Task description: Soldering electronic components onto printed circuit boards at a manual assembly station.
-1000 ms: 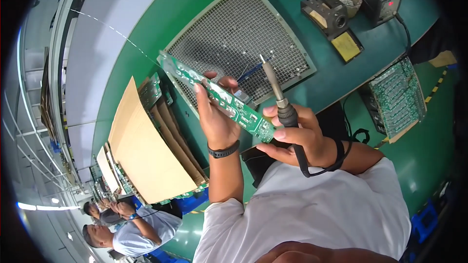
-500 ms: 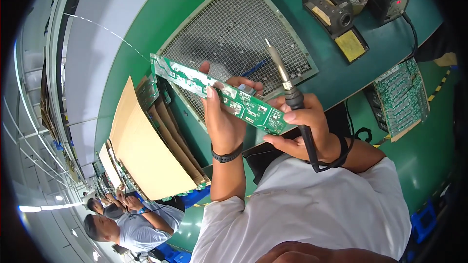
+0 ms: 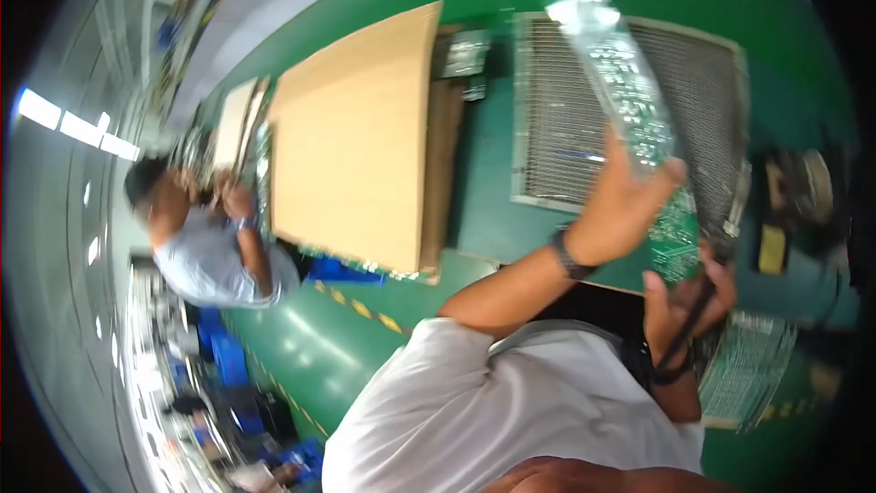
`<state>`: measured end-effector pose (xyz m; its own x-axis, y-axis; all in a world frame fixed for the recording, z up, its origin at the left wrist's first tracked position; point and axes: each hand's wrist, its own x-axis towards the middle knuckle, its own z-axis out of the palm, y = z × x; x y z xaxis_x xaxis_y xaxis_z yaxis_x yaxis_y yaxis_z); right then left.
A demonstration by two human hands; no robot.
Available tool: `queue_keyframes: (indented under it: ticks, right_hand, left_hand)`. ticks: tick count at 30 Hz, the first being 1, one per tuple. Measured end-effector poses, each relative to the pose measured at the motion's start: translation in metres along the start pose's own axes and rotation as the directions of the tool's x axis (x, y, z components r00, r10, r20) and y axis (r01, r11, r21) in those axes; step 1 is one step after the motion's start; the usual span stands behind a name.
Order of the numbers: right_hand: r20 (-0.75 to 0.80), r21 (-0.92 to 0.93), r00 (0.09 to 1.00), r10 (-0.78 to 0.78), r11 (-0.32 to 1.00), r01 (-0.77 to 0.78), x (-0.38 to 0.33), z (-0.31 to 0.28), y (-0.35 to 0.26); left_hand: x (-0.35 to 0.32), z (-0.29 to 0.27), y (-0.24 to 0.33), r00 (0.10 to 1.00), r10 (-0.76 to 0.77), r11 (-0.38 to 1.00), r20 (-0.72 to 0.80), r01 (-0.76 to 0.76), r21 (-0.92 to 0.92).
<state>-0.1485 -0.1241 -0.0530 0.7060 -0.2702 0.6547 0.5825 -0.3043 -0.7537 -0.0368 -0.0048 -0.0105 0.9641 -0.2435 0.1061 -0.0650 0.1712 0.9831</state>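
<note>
A long green circuit board [image 3: 630,91], blurred by motion, stands tilted above a framed metal mesh tray [image 3: 522,110] on the green bench. My left hand [image 3: 616,215], with a dark band at its wrist, grips the board around its lower half. At the board's near end is my right hand [image 3: 668,315], closed around the dark handle of a soldering iron [image 3: 721,248]. The iron points up toward the tray's right side, its tip smeared. Whether my right fingers touch the board is hard to tell.
Left of the tray stand large cardboard sheets [image 3: 351,146], with circuit boards [image 3: 467,53] behind. A yellow sponge [image 3: 772,249] sits by the blurred iron stand [image 3: 787,187] at right. More boards [image 3: 748,370] are stacked below. A co-worker [image 3: 219,251] works at far left.
The view has swung left, so the bench things appear farther right. The board has turned from lying crosswise to nearly upright in the picture. Both hands keep their holds.
</note>
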Motion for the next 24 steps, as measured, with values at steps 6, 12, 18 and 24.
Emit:
queue_keyframes:
  ticks: [6,12,18,24]
  right_hand:
    - [0.053,0.043,0.998,0.033,0.998,-0.036,0.008,0.003,0.012]
    - [0.076,0.018,0.997,0.021,1.000,-0.022,0.014,0.005,0.020]
    - [0.011,-0.005,0.996,0.088,0.996,-0.088,0.019,0.009,0.021]
    - [0.006,-0.036,0.998,0.064,0.997,-0.064,0.035,0.007,0.013]
  left_hand:
    - [0.010,-0.005,0.020,0.999,0.038,0.995,-0.010,-0.038,-0.088]
    - [0.019,0.000,0.019,1.000,0.014,0.974,-0.027,-0.020,-0.224]
    - [0.025,-0.005,0.027,0.991,-0.126,0.985,0.050,0.131,-0.113]
    - [0.036,-0.006,0.032,0.998,-0.044,0.992,0.040,0.048,-0.121]
